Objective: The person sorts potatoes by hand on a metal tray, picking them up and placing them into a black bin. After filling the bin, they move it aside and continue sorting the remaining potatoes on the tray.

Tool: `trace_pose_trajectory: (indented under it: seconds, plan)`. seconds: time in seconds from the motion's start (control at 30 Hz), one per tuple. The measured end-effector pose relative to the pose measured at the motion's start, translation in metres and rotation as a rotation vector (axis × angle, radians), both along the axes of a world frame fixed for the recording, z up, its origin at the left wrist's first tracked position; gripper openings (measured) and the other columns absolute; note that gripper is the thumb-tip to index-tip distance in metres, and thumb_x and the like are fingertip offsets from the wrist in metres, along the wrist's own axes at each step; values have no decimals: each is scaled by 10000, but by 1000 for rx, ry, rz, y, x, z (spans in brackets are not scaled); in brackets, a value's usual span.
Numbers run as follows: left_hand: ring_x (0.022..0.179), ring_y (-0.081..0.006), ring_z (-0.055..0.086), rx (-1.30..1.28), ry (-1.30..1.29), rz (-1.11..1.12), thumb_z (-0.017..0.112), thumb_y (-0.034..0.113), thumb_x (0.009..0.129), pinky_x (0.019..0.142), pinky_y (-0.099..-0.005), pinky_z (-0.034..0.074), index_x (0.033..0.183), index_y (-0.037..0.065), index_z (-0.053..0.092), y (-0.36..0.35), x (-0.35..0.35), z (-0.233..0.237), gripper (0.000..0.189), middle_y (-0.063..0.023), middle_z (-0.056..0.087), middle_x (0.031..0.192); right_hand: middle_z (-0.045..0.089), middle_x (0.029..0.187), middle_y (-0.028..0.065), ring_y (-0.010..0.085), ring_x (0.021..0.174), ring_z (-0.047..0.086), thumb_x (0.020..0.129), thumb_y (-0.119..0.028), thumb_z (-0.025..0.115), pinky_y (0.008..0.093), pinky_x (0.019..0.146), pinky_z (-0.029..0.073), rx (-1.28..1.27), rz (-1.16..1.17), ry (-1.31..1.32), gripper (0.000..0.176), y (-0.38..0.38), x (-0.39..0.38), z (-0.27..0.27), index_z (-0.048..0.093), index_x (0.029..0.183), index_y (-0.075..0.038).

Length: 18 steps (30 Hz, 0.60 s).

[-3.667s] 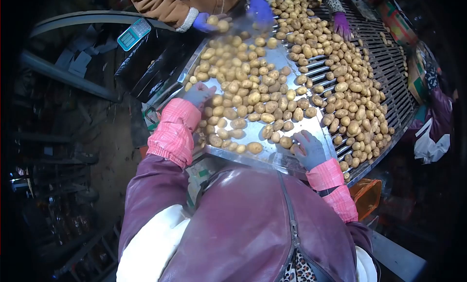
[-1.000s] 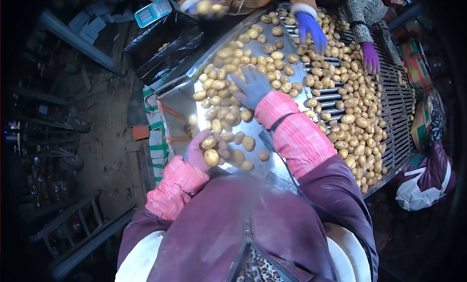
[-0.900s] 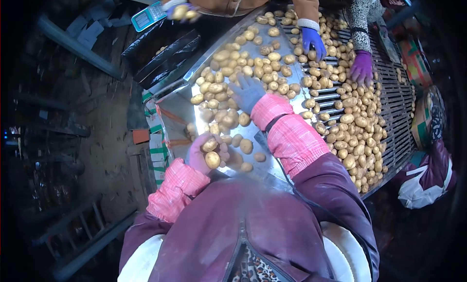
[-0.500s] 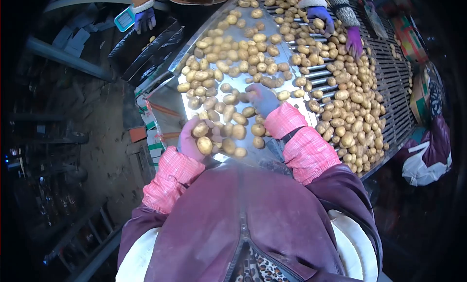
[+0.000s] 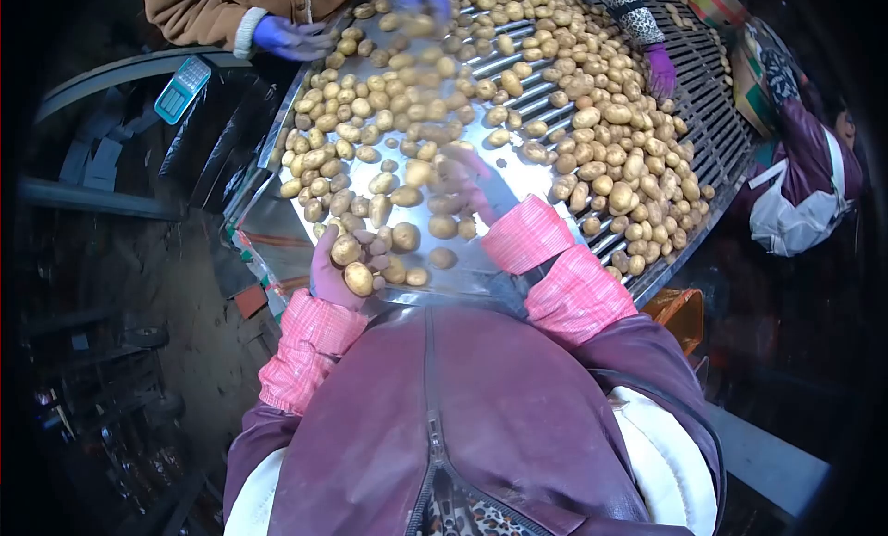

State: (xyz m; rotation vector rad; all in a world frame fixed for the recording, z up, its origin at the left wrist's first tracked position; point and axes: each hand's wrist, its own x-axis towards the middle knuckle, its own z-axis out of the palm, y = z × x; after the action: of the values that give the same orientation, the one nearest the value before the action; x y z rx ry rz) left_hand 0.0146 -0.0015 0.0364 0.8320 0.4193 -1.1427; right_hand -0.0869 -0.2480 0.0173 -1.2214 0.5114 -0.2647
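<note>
Two potatoes (image 5: 359,279) rest in my left hand (image 5: 326,273), its gloved fingers curled round them at the near left of a shiny metal tray (image 5: 462,268). My right hand (image 5: 481,186), also gloved, reaches over the middle of the tray. Its fingers are smeared by motion beside loose potatoes (image 5: 442,226). Many more potatoes (image 5: 324,157) are spread across the tray's left and far side, some blurred.
Right of the tray, a heap of potatoes (image 5: 629,171) lies on a slatted metal grate (image 5: 712,101). Across from me are a co-worker's blue-gloved hand (image 5: 289,38) and another person's purple-gloved hand (image 5: 660,72). A blue-rimmed device (image 5: 183,89) is at the far left.
The view has shifted, so the tray and heap appear further left. My right hand has moved toward the potatoes in the tray's middle; my left hand keeps its potatoes.
</note>
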Motion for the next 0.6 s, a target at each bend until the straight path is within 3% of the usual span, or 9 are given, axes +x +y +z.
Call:
trace_pose_trajectory:
  seconds: [0.1,0.2,0.3,0.37,0.4,0.47,0.5,0.53,0.6]
  plan:
    - [696,-253,632,-17,37,-11,452,579,940,488,-368,463,983,90,613,-1,-3,0,517,-103,669,897,579,1251,91,216,996,622,936,-453,610,399,797,512,-682,-137,266,548,-58,-15,-2,496,1403,-191]
    - [709,-275,627,-35,71,-26,456,579,937,496,-382,461,981,94,615,-4,-7,-2,512,-116,671,918,534,1330,77,256,1136,571,898,-351,636,421,920,475,-1572,12,751,501,-115,-33,-38,538,1368,-205]
    - [732,-291,640,-42,34,-66,462,585,928,512,-389,470,987,84,620,-7,-8,-4,529,-122,672,928,526,1313,67,299,1227,509,863,-257,614,420,970,454,-1660,502,893,465,-69,-41,32,564,1324,-226]
    - [737,-282,662,-50,-14,-109,471,597,912,523,-375,487,1002,67,626,-10,-12,-3,560,-111,672,902,529,1294,70,298,1233,503,863,-242,590,426,954,466,-1705,345,740,411,-72,-58,-4,588,1274,-228]
    - [865,-328,671,-89,-15,-134,461,612,909,524,-371,492,1086,64,609,-8,-7,-24,594,-154,662,1025,546,1257,94,318,1199,524,858,-242,596,430,932,479,-1404,176,657,376,-65,-58,-17,603,1233,-216]
    - [1000,-372,644,-76,39,-98,455,620,908,520,-358,493,1186,77,578,-29,-19,1,622,-189,619,1166,587,1156,165,376,1064,592,859,-241,602,454,891,504,-994,-134,253,328,-45,-55,-46,612,1180,-177]
    - [1067,-394,631,-64,66,-78,452,624,907,518,-351,493,1235,83,562,-37,-23,10,643,-207,597,1237,592,1125,200,416,1005,609,883,-269,594,467,895,502,-876,-93,273,346,-20,-51,-18,589,1212,-159]
    - [1210,-441,550,-171,85,-136,453,628,903,513,-329,491,1350,114,497,-41,-21,4,682,-240,483,1399,590,1158,197,407,1069,595,913,-307,577,461,920,492,-854,-21,131,368,-2,-50,-11,580,1246,-151]
    - [1205,-438,556,-267,51,-185,457,626,901,510,-315,488,1364,123,492,-51,-21,-3,684,-246,478,1406,584,1217,191,394,1116,575,927,-341,568,452,967,469,-1003,119,128,393,10,-54,17,588,1269,-148]
